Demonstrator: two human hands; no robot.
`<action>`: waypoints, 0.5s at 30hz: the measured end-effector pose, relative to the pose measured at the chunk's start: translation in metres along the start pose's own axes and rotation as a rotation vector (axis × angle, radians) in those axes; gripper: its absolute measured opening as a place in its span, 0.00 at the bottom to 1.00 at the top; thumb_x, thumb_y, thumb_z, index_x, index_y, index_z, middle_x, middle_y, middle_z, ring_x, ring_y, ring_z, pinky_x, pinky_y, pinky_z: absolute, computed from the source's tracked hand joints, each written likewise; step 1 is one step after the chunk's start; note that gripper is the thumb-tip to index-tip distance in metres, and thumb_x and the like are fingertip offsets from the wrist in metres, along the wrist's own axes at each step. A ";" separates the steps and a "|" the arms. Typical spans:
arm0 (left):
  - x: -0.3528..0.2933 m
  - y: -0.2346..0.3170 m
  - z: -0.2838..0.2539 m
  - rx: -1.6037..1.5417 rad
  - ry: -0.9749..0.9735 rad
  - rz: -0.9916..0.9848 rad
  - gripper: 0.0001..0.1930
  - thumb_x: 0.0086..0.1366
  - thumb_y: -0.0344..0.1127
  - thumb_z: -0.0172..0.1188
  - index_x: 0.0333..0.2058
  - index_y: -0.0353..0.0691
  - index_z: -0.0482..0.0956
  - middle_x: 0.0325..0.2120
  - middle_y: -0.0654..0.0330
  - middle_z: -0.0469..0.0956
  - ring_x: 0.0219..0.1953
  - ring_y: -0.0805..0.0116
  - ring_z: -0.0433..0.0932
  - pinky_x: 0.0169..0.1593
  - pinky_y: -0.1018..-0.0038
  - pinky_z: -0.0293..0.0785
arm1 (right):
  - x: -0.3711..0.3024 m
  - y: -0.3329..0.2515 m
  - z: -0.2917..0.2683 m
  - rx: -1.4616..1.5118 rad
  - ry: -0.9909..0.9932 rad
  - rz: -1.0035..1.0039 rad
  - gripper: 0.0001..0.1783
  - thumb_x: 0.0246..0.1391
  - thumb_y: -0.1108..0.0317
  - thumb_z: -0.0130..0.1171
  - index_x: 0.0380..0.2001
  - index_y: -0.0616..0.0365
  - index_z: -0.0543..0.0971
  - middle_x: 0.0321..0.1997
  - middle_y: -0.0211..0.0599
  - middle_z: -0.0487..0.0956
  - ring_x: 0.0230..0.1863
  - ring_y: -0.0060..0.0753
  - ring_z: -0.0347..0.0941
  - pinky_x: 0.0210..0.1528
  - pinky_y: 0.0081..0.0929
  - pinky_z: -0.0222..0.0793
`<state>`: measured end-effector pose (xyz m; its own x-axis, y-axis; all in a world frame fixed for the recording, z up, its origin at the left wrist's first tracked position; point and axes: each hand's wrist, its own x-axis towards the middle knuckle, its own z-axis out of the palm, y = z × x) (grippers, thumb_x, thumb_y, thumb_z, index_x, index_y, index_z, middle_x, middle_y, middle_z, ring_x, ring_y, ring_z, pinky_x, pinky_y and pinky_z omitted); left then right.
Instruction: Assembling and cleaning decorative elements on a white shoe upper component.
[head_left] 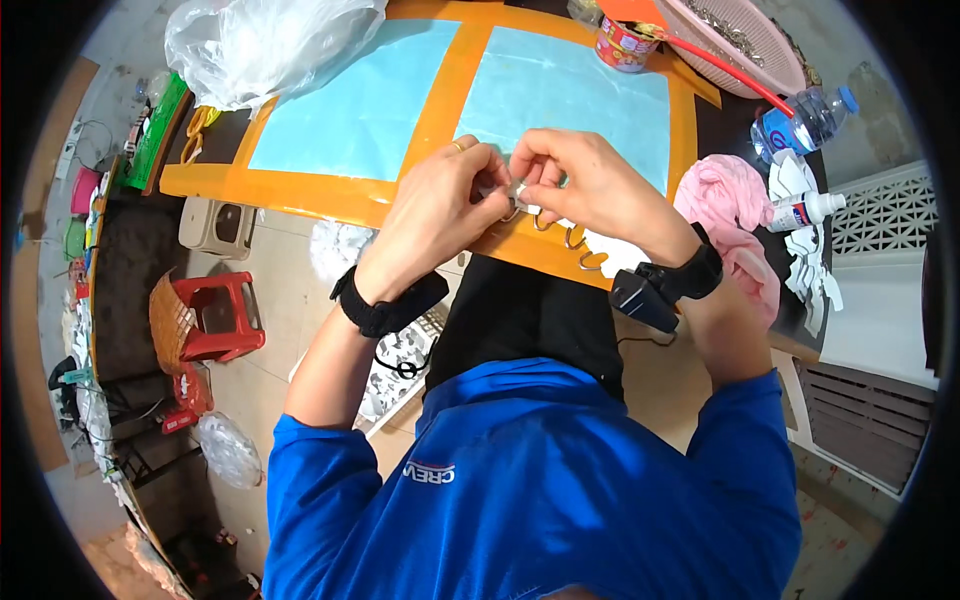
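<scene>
My left hand (445,195) and my right hand (585,180) meet over the front edge of the table, fingertips almost touching. Both are closed in a pinch around something small and pale (517,192), mostly hidden by the fingers, whose kind I cannot make out. Beside it, under my right hand, several curved metal hooks or rings (573,238) lie in a row along the orange-taped table edge (510,245). A white piece (612,250) shows below my right wrist. Each wrist wears a black strap with a small dark device.
Light-blue sheets (570,95) cover the tabletop. A crumpled clear bag (270,45) lies far left. At right are a snack cup (625,45), a pink basket (735,40), a water bottle (800,122), pink cloth (725,200) and a white bottle (805,210). A red stool (225,315) stands left.
</scene>
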<state>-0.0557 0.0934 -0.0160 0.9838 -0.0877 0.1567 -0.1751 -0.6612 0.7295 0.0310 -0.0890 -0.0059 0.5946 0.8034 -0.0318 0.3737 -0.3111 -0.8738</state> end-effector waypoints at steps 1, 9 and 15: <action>-0.001 -0.001 0.000 -0.010 0.002 0.012 0.07 0.60 0.31 0.60 0.32 0.33 0.74 0.28 0.57 0.72 0.29 0.66 0.74 0.35 0.73 0.70 | 0.000 0.001 0.000 0.000 0.002 -0.008 0.05 0.51 0.78 0.56 0.33 0.66 0.75 0.26 0.40 0.77 0.24 0.30 0.80 0.28 0.25 0.74; -0.006 -0.010 0.001 -0.029 0.033 0.167 0.04 0.63 0.26 0.59 0.34 0.34 0.73 0.29 0.57 0.71 0.33 0.64 0.72 0.37 0.72 0.69 | 0.002 0.004 -0.004 0.085 -0.040 0.051 0.07 0.54 0.76 0.59 0.36 0.67 0.80 0.35 0.35 0.72 0.26 0.25 0.79 0.29 0.17 0.77; -0.009 -0.017 0.010 0.038 0.138 0.278 0.05 0.60 0.24 0.61 0.33 0.34 0.73 0.31 0.56 0.73 0.34 0.59 0.74 0.39 0.70 0.71 | 0.003 0.002 0.002 -0.012 -0.005 0.016 0.06 0.53 0.75 0.59 0.34 0.64 0.81 0.34 0.34 0.72 0.26 0.24 0.78 0.28 0.17 0.76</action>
<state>-0.0612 0.0975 -0.0364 0.8833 -0.1685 0.4375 -0.4323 -0.6536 0.6212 0.0328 -0.0862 -0.0088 0.5969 0.8009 -0.0484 0.3724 -0.3300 -0.8674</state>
